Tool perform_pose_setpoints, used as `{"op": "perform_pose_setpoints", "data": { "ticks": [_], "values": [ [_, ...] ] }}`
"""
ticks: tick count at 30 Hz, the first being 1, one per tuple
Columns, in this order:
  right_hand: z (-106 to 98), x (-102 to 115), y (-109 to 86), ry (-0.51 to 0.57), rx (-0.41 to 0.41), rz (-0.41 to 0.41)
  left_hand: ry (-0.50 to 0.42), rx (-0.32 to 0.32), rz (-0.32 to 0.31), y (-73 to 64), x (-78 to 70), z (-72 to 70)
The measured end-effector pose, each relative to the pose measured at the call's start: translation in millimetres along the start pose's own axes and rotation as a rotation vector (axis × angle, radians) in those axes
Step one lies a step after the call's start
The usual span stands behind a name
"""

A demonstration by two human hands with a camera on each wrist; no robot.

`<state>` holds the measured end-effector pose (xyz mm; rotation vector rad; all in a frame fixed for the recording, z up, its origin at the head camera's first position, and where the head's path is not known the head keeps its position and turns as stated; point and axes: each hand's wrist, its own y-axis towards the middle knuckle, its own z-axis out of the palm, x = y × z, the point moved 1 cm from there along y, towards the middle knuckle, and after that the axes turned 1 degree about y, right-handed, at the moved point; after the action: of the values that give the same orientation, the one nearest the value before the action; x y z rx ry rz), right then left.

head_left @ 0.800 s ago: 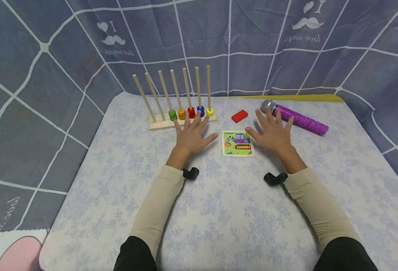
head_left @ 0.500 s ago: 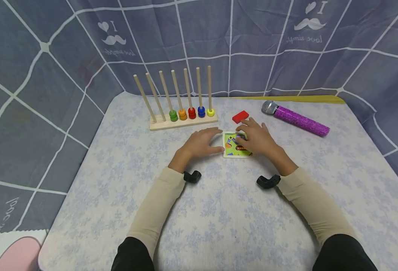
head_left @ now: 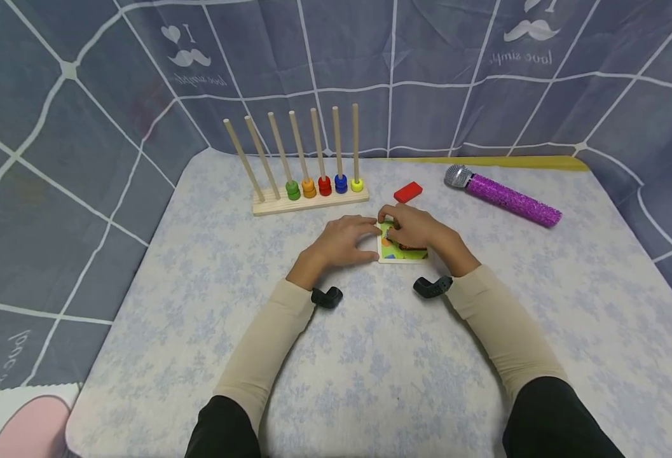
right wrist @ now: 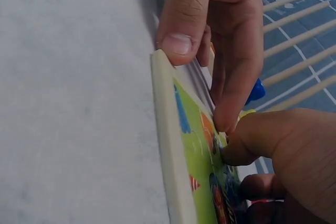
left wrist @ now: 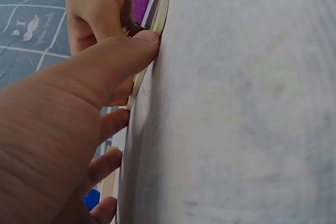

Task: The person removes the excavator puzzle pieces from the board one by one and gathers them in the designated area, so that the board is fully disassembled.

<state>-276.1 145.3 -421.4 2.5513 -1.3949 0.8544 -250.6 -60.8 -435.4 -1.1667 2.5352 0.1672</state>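
A small wooden picture puzzle (head_left: 404, 259) with a pale frame and a digger picture lies flat on the table. Its left edge is held by my left hand (head_left: 341, 245), with the thumb at the near corner and a finger farther up the side. My right hand (head_left: 418, 230) bends over the far part of the picture, covering much of it. In the right wrist view, the right thumb (right wrist: 247, 142) touches the picture (right wrist: 194, 135); the other right fingertips are partly hidden. Whether a single piece is pinched there cannot be made out.
Behind the left hand stands a wooden peg rack (head_left: 313, 202) with colored rings on several pegs. A red block (head_left: 408, 192) lies just beyond the puzzle. To the right lies a purple glitter microphone (head_left: 507, 197). A grey curtain (head_left: 427, 51) hangs past the table's far edge.
From spread above the table, both hands have come down to the puzzle. The left has settled at its left edge; the right has moved left over the picture and curled its fingers.
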Motion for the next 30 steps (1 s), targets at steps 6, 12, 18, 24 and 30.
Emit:
{"op": "perform_pose_setpoints", "data": {
  "ticks": [6,12,18,24,30],
  "values": [
    [-3,3,3.9,0.011,0.024,0.05,-0.017,0.013,0.019,-0.1,0.0,-1.2],
    [0,3,8.9,-0.004,0.024,0.055,-0.009,-0.011,0.027,-2.5,-0.5,-1.5],
    [1,6,11.3,-0.059,0.047,0.081,-0.029,-0.013,0.026,-3.0,-1.0,-1.3],
    [1,10,11.5,-0.104,0.1,0.117,-0.029,-0.002,-0.008,-2.7,-2.1,-1.0],
    [0,12,14.0,-0.121,0.118,0.136,-0.014,-0.004,-0.024,-2.1,-3.0,-1.3]
  ]
}}
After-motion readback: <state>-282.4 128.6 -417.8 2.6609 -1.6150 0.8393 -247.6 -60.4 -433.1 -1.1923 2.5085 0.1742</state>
